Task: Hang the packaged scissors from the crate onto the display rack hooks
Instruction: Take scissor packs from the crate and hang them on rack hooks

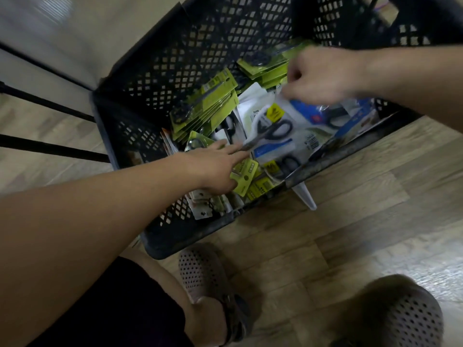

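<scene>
A black perforated crate (pixel 175 78) on the floor holds several packs of scissors on green cards (pixel 208 106) and on white and blue cards. My right hand (pixel 323 76) reaches in from the right and pinches the top edge of a white and blue scissors pack (pixel 278 126) with black handles. My left hand (pixel 215 166) stretches in from the left with fingers straight, touching the lower end of that pack above small green packs (pixel 244 176). The display rack hooks are out of sight.
Black metal bars (pixel 50 103) of a stand run along the left beside the crate. My two feet in perforated clogs (pixel 200 274) stand on the wood-pattern floor just in front of the crate. A white pointed piece (pixel 305 196) pokes out through the crate's near wall.
</scene>
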`<action>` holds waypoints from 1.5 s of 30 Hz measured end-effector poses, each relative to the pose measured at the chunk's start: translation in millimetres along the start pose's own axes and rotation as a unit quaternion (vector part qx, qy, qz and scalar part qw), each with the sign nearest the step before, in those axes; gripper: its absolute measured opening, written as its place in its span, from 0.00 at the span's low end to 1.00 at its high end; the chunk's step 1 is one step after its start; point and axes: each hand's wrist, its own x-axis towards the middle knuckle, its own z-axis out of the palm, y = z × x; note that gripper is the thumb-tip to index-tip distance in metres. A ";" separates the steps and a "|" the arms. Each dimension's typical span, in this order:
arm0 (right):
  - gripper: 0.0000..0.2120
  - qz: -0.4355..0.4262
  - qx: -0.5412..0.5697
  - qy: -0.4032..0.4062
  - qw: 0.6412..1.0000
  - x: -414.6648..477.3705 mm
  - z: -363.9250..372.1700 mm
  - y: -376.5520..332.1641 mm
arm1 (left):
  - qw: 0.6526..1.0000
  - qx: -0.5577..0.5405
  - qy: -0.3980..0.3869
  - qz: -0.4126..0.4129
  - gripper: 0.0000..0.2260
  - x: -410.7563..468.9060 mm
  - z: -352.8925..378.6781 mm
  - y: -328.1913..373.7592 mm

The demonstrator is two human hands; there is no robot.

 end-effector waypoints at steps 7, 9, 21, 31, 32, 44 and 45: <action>0.11 0.013 0.041 0.067 0.997 3.1 -5.9 22.9 | 0.996 0.002 0.083 0.035 0.17 11.7 -9.6 4.4; 0.14 0.011 0.060 0.054 0.997 4.7 -5.7 23.5 | 0.995 0.018 0.085 0.041 0.17 10.6 -12.1 2.3; 0.07 -0.035 0.026 -0.108 0.993 0.9 18.1 4.7 | 0.989 0.129 0.016 0.067 0.27 14.0 5.1 -7.1; 0.07 -0.004 0.039 -0.104 0.994 -8.2 14.4 1.9 | 0.957 0.268 -0.042 -0.102 0.20 7.8 11.6 20.8; 0.07 -0.003 0.047 -0.102 0.994 -9.6 14.3 1.9 | 0.958 0.267 -0.052 -0.095 0.18 7.5 10.6 22.1; 0.10 -0.002 0.056 -0.117 0.992 -7.4 18.5 2.4 | 0.979 -0.081 -0.166 -0.082 0.17 20.0 46.7 1.0; 0.11 -0.002 0.049 -0.119 0.992 -7.2 18.7 1.7 | 0.975 -0.112 -0.161 -0.103 0.14 24.8 48.2 -2.3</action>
